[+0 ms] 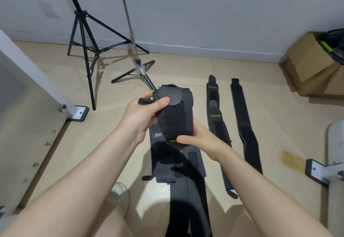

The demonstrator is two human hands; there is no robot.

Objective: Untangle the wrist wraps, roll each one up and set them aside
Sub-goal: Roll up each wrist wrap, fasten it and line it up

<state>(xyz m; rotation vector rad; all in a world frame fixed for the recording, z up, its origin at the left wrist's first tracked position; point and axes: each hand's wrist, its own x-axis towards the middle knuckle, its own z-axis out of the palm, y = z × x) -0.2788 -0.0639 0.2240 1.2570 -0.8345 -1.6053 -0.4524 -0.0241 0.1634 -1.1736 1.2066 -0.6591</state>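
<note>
I am watching the black wrist wrap [176, 117] being held up above the floor between both hands, partly rolled, its long axis running away from me and slightly left, from the near end by the right fingers to the far end by the left fingers. The left hand [143, 115] is gripping the far end, thumb pressed on the rounded leather-like tab and the other fingers curled underneath, so those fingers are clamped on the wrap. The right hand [200, 141] is closing on the near end, thumb lying across the yellow lettering, the rest of its fingers hidden behind the fabric but plainly holding it. Beneath both hands more black wraps [176, 162] are lying flat on the floor, running back toward me between the legs. To the right of the right fingers, well apart from them, two more straps [216, 117] and [245, 130] are lying stretched out side by side, unrolled. Beyond the left fingers a tripod [87, 37] is standing near the wall, and a cardboard box [312, 65] is sitting far right. I judge the roll is under way and the next turn depends on winding along that long axis, the right hand being nearer me and feeding the roll.
</note>
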